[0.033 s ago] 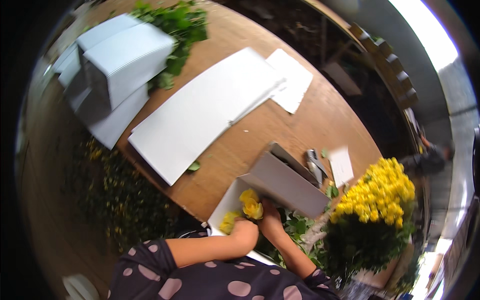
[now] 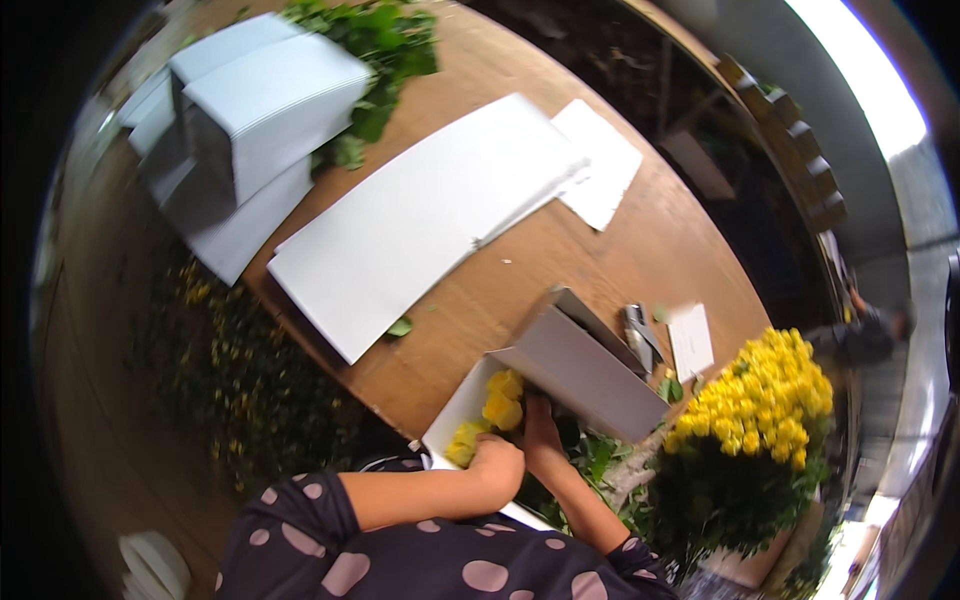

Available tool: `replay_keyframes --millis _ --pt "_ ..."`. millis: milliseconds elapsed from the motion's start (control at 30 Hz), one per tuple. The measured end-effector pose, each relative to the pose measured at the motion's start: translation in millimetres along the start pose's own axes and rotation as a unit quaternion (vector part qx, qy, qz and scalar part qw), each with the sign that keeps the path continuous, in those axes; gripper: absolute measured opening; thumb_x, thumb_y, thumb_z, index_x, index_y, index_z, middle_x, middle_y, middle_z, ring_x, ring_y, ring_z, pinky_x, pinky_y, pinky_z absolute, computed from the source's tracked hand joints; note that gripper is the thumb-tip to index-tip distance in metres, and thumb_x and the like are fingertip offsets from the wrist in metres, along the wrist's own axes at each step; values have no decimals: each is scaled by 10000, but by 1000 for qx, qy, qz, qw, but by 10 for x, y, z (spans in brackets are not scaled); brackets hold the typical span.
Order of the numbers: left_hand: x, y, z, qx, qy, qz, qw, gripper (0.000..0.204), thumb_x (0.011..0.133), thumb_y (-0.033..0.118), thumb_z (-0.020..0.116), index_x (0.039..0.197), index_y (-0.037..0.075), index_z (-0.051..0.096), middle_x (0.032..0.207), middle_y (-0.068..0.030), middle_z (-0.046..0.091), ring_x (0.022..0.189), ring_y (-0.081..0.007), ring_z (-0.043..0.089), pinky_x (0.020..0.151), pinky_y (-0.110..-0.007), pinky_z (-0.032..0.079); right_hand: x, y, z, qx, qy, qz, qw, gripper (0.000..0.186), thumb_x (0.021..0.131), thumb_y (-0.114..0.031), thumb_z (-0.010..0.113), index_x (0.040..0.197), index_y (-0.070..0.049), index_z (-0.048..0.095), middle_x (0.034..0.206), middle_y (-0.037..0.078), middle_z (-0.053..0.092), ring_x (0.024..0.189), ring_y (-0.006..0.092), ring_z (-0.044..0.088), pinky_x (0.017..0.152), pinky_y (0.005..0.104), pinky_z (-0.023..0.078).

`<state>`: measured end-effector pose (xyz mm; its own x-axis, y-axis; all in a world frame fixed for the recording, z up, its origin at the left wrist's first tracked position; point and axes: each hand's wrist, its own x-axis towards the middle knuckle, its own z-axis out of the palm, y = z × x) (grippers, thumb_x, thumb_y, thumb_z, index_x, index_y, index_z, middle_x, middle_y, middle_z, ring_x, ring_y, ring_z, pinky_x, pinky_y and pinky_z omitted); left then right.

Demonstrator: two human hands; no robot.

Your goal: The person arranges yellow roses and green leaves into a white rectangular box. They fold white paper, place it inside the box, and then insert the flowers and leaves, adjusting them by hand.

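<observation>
Several yellow roses (image 2: 502, 411) lie with their heads inside a white cardboard box (image 2: 444, 421) at the table's near edge. My left hand (image 2: 497, 463) is curled over the lower rose heads, with its fingers closed on them. Beside the upper blooms, my right hand (image 2: 540, 432) reaches down into the box; its fingers are out of sight. Green leaves and stems show under my right forearm. A narrow greyish carton (image 2: 585, 370), open on its far side, sits across the box's far part.
Flat white cardboard sheets (image 2: 420, 230) lie mid-table, with folded white boxes (image 2: 270, 105) and green foliage (image 2: 400, 50) at far left. A stapler-like metal tool (image 2: 640, 335) and a white card (image 2: 690, 340) lie beyond the carton. At right stands a large yellow rose bunch (image 2: 750, 400). Another person (image 2: 865, 335) is farther off.
The whole view has shifted slightly. The upper roses sit a little farther left, away from my right hand, whose fingers are more hidden. My left hand stays at the lower roses.
</observation>
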<state>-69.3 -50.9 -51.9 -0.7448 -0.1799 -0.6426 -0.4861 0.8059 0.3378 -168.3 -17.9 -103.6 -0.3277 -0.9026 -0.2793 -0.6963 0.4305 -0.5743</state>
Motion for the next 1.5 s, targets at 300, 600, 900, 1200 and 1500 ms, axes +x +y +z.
replay_keyframes --millis 300,600,900,1200,1500 --pt "-67 55 70 75 71 -45 994 248 687 134 522 871 6 626 870 -148 578 810 -290 549 671 -362 416 -82 164 17 4 -85 -19 996 569 692 -98 597 1205 -32 360 1116 207 393 930 337 492 786 384 432" --pt "61 -114 212 -177 171 -80 966 256 739 91 455 919 -64 549 859 -239 556 695 -304 591 584 -384 495 -84 85 37 89 -91 8 992 275 817 -121 376 1067 -18 426 1000 159 423 791 389 467 713 432 424" --pt "5 -379 -9 -40 97 43 994 244 722 56 439 854 -65 604 1032 -241 522 775 -332 586 687 -391 478 -36 143 57 -29 -84 -20 996 257 835 -167 379 1060 -42 389 1006 214 429 863 399 501 679 453 437" --pt "75 -604 -161 -9 -15 94 995 413 723 82 493 1103 -67 433 1104 -246 459 699 -343 572 649 -383 462 -290 90 -1164 112 125 -210 963 139 740 -75 542 873 -42 565 853 107 569 750 271 564 664 338 469" --pt "11 -686 -306 -54 50 175 982 263 740 102 475 983 44 557 1330 -127 286 783 -316 573 717 -380 460 -824 2701 -2347 -188 473 342 790 228 736 -34 449 932 -90 552 1020 115 510 940 305 500 771 390 416"
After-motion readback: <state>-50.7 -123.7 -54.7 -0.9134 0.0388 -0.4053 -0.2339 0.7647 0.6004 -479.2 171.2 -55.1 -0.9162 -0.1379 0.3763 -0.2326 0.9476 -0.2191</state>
